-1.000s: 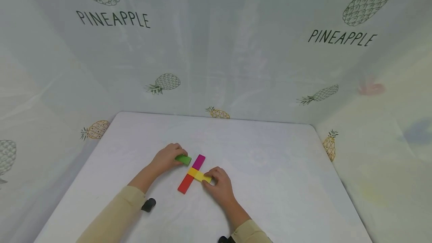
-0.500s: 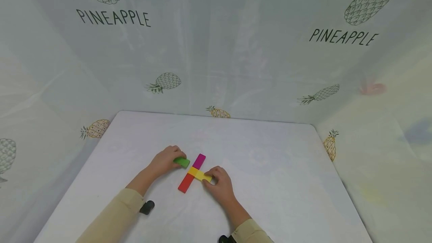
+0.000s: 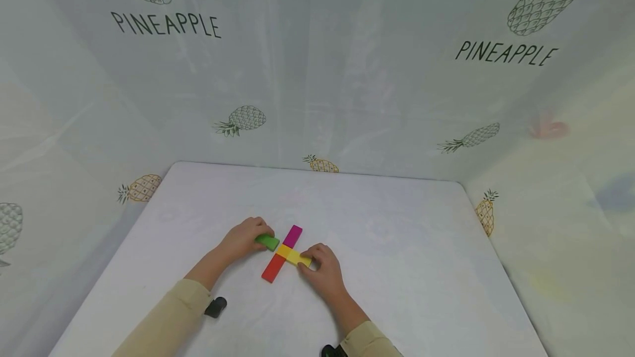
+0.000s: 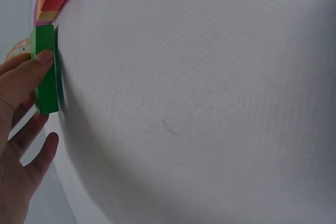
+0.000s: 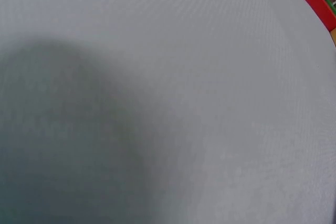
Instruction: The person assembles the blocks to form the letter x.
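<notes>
A green block [image 3: 267, 242] is pinched between the thumb and fingers of my left hand [image 3: 245, 237], its right end close beside an orange-yellow square [image 3: 284, 251]. Whether the two touch I cannot tell. The left wrist view shows the same green block [image 4: 46, 72] low over the cloth. My right hand [image 3: 324, 273] pinches the outer end of a yellow block [image 3: 295, 258], which adjoins the square on the right. Beyond the square lies a magenta block [image 3: 293, 236], and on the near side a red block [image 3: 273, 269]. The right wrist view leaves my right hand out.
A white cloth-covered table [image 3: 387, 236] bears the blocks. Curtains printed with pineapples [image 3: 317, 98] hang behind it and at both sides. A black device [image 3: 215, 307] sits at the left wrist, another [image 3: 333, 351] at the right.
My left hand has come slightly nearer to me, bringing the green block from beside the magenta block down level with the orange-yellow square. The right hand has stayed on the yellow block.
</notes>
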Demonstrator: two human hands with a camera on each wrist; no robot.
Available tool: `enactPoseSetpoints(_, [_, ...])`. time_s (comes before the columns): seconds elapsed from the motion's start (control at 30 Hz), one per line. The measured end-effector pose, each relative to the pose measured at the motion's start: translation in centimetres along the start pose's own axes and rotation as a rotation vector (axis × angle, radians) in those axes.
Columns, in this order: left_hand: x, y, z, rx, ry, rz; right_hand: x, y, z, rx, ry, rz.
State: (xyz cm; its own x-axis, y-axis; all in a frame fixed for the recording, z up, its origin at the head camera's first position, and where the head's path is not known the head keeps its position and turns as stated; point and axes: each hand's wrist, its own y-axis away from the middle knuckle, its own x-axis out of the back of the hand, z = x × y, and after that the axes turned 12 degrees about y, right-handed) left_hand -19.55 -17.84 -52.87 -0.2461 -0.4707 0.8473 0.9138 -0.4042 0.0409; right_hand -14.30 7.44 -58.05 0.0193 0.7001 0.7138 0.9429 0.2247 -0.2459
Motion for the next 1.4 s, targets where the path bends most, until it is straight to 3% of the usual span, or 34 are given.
enactPoseSetpoints(0.67, [-0.8, -0.3, -0.6, 0.004, 0.027, -0.003, 0.0, 0.0, -0.1, -0.031, 0.010, -0.013])
enactPoseSetpoints(1.1, [-0.7, -0.1, -1.1, 0.063, 0.150, 0.024, -0.1, 0.0, 0.0, -0.016, 0.014, -0.008])
enactPoseSetpoints(1.4, [-0.7, 0.9, -2.8, 0.069, 0.374, 0.107, 0.0, 0.0, 0.1, 0.047, 0.009, 0.051])
